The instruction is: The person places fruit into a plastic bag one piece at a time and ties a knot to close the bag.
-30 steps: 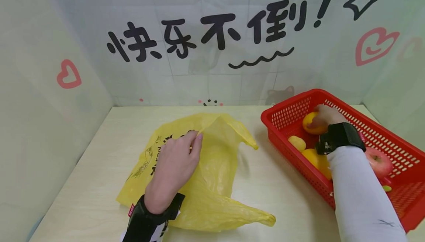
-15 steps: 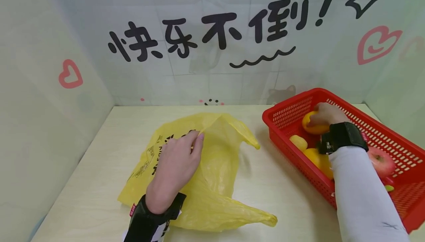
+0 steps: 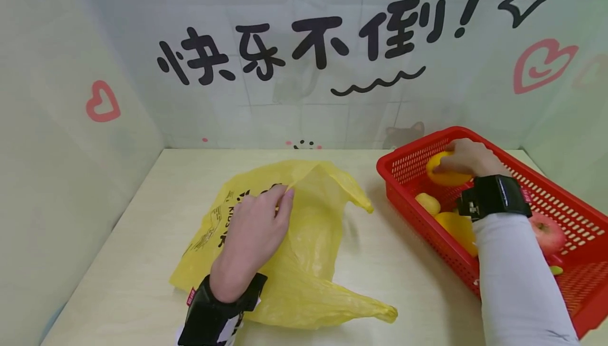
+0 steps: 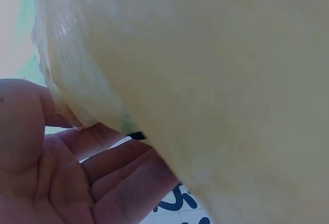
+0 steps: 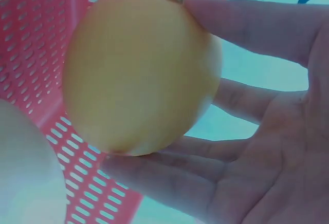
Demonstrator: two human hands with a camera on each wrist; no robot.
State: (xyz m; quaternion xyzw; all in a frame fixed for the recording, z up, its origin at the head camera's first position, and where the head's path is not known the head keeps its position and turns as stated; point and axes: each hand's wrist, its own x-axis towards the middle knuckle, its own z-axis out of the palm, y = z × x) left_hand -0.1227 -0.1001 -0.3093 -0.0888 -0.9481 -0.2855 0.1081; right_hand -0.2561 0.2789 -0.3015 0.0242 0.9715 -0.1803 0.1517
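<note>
A yellow plastic bag (image 3: 309,246) with black print lies on the table in the head view, its two handles pointing right. My left hand (image 3: 256,224) pinches the edge of its mouth between thumb and fingers; in the left wrist view, the film (image 4: 221,80) hides the fingertips. At the right, my right hand (image 3: 475,157) grips an orange (image 3: 442,176) inside the far end of a red basket (image 3: 413,144). In the right wrist view, the thumb sits by the small green stem end of the orange (image 5: 139,75), with fingers curled around its other side.
Also in the basket are a small pale yellow fruit (image 3: 427,203), a larger yellow-orange fruit (image 3: 456,230) and a pink apple (image 3: 546,232) partly behind the sleeve (image 3: 520,277). A printed backdrop (image 3: 304,87) closes off the rear of the table, with side panels left and right.
My right hand has shifted slightly up and back with the orange, which now sits higher against the basket's far end. The left hand and bag stay nearly where they were.
</note>
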